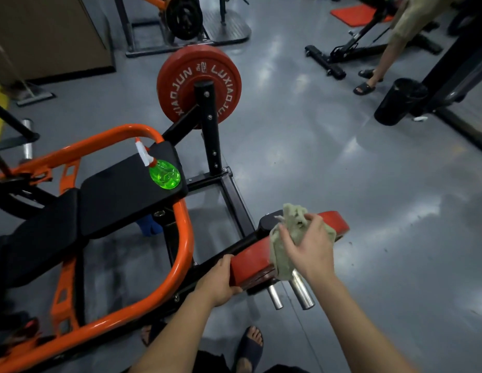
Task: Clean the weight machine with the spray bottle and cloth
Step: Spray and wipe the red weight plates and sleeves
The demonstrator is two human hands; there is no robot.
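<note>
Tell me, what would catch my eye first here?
The right hand grips a pale green cloth on a red weight plate low in the middle, while the left hand holds that plate's near edge. Behind, a bright green spray bottle sits on the machine's black pad, with a lettered red plate standing beyond.

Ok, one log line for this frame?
right hand holds cloth on near red plate | left hand grips plate edge | spray bottle on black pad

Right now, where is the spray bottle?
In the head view, the green spray bottle sits left of centre on the far corner of the black seat pad, just inside the orange frame bar.
</note>
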